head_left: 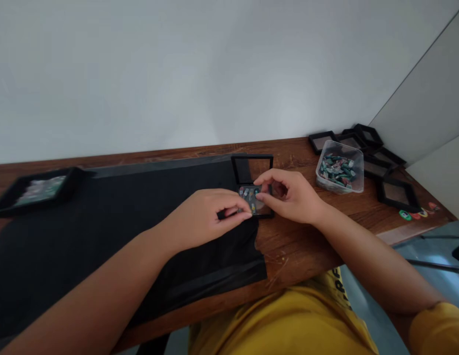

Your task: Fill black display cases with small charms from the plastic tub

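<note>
A small black hinged display frame (265, 215) lies open on the table, its lid frame (272, 162) raised at the back. Several small coloured pieces (250, 193) sit on its clear inner sheet. My left hand (210, 212) is at the frame's front left, thumb and forefinger pinched together; what they hold, if anything, is too small to make out. From the right, my right hand (294, 195) reaches over the frame with thumb and forefinger bent close together above the pieces. Whatever lies between those fingertips cannot be made out either.
A clear plastic tub (340, 167) of green and reddish pieces stands to the right. Around it lie several black frames (397, 194) and some coloured stickers (421, 213). Black cloth (114, 231) covers the left table, with a filled black tray (40, 191) at far left. A wall rises behind.
</note>
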`<state>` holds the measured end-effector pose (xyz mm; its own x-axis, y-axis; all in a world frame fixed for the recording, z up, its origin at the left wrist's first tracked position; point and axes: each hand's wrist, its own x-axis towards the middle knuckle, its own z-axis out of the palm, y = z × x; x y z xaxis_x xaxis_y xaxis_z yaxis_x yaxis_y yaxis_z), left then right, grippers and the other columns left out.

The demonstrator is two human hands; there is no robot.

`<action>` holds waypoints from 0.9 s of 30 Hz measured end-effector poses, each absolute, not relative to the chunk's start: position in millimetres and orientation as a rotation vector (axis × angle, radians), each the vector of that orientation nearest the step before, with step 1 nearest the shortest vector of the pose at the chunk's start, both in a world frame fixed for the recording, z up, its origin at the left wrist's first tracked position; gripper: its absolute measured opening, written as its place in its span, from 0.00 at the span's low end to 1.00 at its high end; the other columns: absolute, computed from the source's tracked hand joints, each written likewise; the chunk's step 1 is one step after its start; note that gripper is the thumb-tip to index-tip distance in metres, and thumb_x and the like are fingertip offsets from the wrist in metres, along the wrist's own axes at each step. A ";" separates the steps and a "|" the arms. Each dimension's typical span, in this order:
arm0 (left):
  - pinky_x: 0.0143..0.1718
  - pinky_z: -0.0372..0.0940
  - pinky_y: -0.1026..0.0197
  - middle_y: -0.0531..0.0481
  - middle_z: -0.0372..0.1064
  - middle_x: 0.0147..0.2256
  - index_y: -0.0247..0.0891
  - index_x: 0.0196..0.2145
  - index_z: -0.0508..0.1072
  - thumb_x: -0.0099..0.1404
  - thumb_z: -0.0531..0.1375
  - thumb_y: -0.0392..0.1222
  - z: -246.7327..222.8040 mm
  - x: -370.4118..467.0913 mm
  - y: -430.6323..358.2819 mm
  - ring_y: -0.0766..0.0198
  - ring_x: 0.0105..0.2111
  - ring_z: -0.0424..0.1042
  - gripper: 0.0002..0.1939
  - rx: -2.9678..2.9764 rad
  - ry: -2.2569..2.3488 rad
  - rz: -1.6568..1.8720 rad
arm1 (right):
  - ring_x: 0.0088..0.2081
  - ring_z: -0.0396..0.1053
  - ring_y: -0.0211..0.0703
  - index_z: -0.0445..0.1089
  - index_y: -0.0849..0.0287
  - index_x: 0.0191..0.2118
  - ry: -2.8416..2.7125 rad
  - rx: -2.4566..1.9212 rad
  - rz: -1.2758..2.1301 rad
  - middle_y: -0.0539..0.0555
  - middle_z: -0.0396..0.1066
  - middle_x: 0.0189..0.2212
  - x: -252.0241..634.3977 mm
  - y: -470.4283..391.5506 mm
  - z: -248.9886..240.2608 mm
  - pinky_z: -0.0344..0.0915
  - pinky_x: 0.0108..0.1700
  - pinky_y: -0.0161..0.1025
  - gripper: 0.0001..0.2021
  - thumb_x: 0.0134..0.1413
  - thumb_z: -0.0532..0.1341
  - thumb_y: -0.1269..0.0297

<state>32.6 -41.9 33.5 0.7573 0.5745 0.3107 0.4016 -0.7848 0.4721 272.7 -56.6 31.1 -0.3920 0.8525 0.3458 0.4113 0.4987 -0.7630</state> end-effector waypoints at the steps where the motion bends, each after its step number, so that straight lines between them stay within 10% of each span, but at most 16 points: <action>1: 0.27 0.59 0.65 0.57 0.65 0.23 0.41 0.34 0.78 0.73 0.59 0.46 34.8 32.8 -41.3 0.68 0.23 0.65 0.12 2.521 0.766 0.705 | 0.27 0.64 0.34 0.74 0.58 0.45 -2.014 -0.999 0.736 0.50 0.77 0.34 272.9 -57.0 31.3 0.61 0.33 0.35 0.08 0.59 0.65 0.66; 27: 0.37 0.75 0.65 0.49 0.82 0.38 0.40 0.43 0.71 0.62 0.69 0.48 25.3 56.3 -52.2 0.63 0.35 0.81 0.16 1.525 0.839 0.928 | 0.38 0.78 0.40 0.76 0.58 0.42 -2.021 -0.650 0.255 0.54 0.81 0.36 261.4 -63.1 26.1 0.73 0.44 0.37 0.05 0.64 0.68 0.63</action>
<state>56.3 -52.2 25.3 0.4403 0.8905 0.1148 0.0239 -0.1395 0.9899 261.4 -63.1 26.1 -0.3956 0.5424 0.7412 0.3413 0.8360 -0.4296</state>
